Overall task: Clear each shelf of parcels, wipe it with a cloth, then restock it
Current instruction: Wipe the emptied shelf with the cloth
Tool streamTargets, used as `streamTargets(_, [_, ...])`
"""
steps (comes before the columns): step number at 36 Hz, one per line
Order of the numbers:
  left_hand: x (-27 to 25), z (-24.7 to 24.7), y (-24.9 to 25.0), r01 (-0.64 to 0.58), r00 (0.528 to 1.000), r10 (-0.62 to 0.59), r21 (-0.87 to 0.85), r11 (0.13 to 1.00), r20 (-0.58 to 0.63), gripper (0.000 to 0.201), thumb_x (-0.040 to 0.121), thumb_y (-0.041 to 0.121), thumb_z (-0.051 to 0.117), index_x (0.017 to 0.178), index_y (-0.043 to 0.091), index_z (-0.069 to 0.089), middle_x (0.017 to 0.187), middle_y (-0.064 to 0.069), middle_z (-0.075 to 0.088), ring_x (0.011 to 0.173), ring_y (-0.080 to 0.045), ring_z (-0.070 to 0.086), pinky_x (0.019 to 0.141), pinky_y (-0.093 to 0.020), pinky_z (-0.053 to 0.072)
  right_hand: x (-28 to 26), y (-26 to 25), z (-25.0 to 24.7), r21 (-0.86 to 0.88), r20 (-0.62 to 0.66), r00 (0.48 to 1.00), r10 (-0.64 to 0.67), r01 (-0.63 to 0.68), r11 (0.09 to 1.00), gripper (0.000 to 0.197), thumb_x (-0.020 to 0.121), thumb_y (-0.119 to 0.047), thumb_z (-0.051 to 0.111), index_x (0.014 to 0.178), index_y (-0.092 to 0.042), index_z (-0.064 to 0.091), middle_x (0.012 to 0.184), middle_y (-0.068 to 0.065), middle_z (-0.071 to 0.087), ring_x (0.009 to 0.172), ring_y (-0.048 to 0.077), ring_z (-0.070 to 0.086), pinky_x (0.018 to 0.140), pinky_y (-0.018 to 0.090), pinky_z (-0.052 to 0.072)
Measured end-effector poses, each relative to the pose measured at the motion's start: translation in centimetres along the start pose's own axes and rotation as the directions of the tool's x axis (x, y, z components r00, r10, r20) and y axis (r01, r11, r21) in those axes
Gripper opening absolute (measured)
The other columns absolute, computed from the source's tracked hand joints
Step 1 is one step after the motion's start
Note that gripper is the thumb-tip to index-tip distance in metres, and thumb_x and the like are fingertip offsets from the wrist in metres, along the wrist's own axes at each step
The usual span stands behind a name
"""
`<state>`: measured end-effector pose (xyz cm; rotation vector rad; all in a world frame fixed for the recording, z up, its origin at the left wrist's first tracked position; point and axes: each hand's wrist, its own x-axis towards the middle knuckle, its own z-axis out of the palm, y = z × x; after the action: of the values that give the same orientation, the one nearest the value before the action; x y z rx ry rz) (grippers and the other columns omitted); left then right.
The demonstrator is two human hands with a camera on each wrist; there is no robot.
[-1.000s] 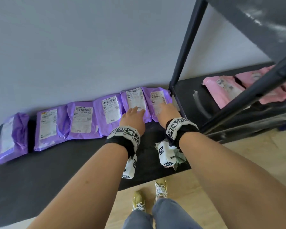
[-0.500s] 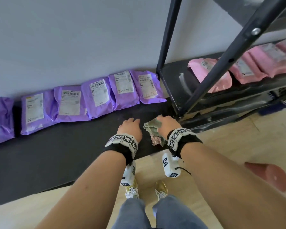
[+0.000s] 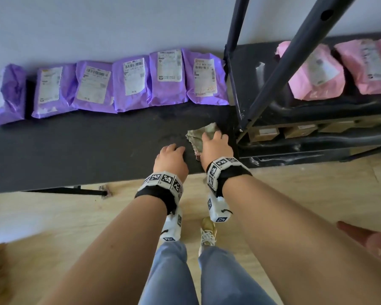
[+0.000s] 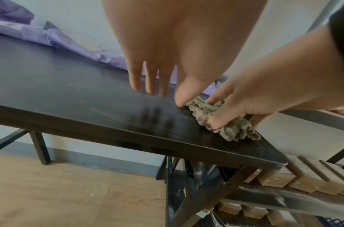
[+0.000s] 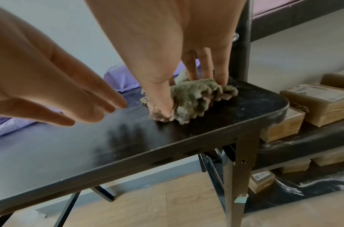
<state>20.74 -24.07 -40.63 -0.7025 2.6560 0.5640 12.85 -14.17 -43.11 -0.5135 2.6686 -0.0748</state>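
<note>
Several purple parcels lie in a row against the wall at the back of a black table. A crumpled grey-green cloth sits on the table's front right corner. My right hand grips it, thumb on its near side and fingers on the far side. Just left of the cloth my left hand hovers over the table with straight fingers, holding nothing. Pink parcels lie on the rack shelf to the right.
The dark metal rack's uprights stand right against the table's right end, close to my right hand. Brown cardboard boxes fill the rack's lower shelves. Below me are wooden floor and my shoe.
Both hands have drawn back from the purple parcels to the table's front edge. The right hand now holds the cloth on the tabletop, slightly farther in than half a second ago.
</note>
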Motion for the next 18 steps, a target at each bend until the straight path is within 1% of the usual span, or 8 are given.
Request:
streamTargets(3, [-0.7,0.0,-0.1,0.015,1.000,-0.016,-0.007,1.000,-0.026,0.052,0.088,0.009,0.043,0.139,0.021,0.045,0.146,-0.002,0.038,0.137,-0.022,0.028,0.109,-0.036,0.028,-0.4,0.4,-0.2,-0.002,-0.035,0.999,-0.022,0.022,1.000,0.046,0.088,-0.011,0.056,0.133,-0.019,0.046,0.131,0.014,0.038,0.120,0.034,0.038,0.077,0.037,0.044])
streamTargets(5, [-1.1,-0.1,-0.1,0.024,0.999,-0.024,-0.010,1.000,-0.037,0.052,0.088,0.009,0.042,0.139,0.021,0.045,0.146,-0.002,0.038,0.137,-0.022,0.028,0.109,-0.035,0.028,-1.0,0.7,-0.2,-0.013,-0.041,0.998,-0.038,0.038,0.999,0.042,0.087,-0.007,0.055,0.127,-0.018,0.049,0.126,0.014,0.040,0.116,0.034,0.040,0.074,0.038,0.044])
streamTargets(7, [-1.5,-0.2,-0.1,0.027,0.999,-0.027,-0.010,1.000,-0.044,0.052,0.089,0.009,0.041,0.140,0.021,0.044,0.147,-0.001,0.038,0.137,-0.022,0.028,0.109,-0.036,0.028,-1.8,0.9,-0.1,-0.024,-0.025,0.999,-0.042,0.042,0.999,0.041,0.086,-0.006,0.054,0.125,-0.018,0.050,0.125,0.014,0.041,0.114,0.034,0.042,0.075,0.038,0.045])
streamTargets(9, [-2.1,-0.3,-0.1,0.018,0.999,-0.018,-0.004,1.000,-0.047,0.052,0.090,0.010,0.041,0.140,0.021,0.043,0.147,-0.001,0.038,0.137,-0.022,0.028,0.109,-0.036,0.028,-2.6,1.1,-0.1,-0.038,0.001,0.999,-0.042,0.042,0.998,0.038,0.089,-0.009,0.054,0.125,-0.018,0.051,0.125,0.014,0.042,0.113,0.034,0.043,0.078,0.039,0.045])
streamTargets(13, [-2.9,-0.8,0.4,-0.021,0.999,0.022,0.021,1.000,-0.035,0.051,0.090,0.011,0.041,0.140,0.021,0.044,0.146,-0.002,0.039,0.135,-0.023,0.030,0.107,-0.036,0.031,-3.7,1.6,-0.8,-0.034,0.103,0.994,-0.026,0.030,0.999,0.033,0.091,-0.016,0.057,0.124,-0.014,0.055,0.123,0.012,0.051,0.115,0.033,0.050,0.085,0.040,0.046])
streamTargets(14, [-3.2,-1.1,0.6,-0.040,0.999,0.041,0.027,0.999,-0.036,0.051,0.090,0.011,0.042,0.140,0.021,0.043,0.147,-0.002,0.038,0.135,-0.023,0.030,0.106,-0.036,0.031,-4.1,1.9,-1.1,-0.009,0.115,0.993,-0.012,0.013,1.000,0.032,0.089,-0.016,0.059,0.121,-0.013,0.058,0.121,0.012,0.055,0.113,0.033,0.053,0.085,0.040,0.048])
streamTargets(16, [-3.7,-1.5,1.1,-0.074,0.996,0.075,0.030,0.997,-0.042,0.052,0.090,0.011,0.042,0.141,0.022,0.043,0.147,-0.002,0.037,0.135,-0.023,0.030,0.107,-0.036,0.031,-5.2,2.5,-1.9,0.042,0.119,0.993,0.009,-0.014,0.999,0.023,0.087,-0.015,0.059,0.109,-0.013,0.065,0.110,0.011,0.064,0.104,0.033,0.060,0.081,0.037,0.051])
streamTargets(18, [-4.3,-2.0,1.8,-0.116,0.992,0.117,0.027,0.993,-0.051,0.053,0.089,0.011,0.043,0.141,0.021,0.043,0.147,-0.002,0.038,0.135,-0.024,0.031,0.107,-0.036,0.032,-6.7,2.9,-2.7,0.100,0.085,0.995,0.047,-0.056,0.993,0.017,0.087,-0.015,0.054,0.099,-0.014,0.067,0.101,0.012,0.065,0.097,0.033,0.062,0.078,0.037,0.053])
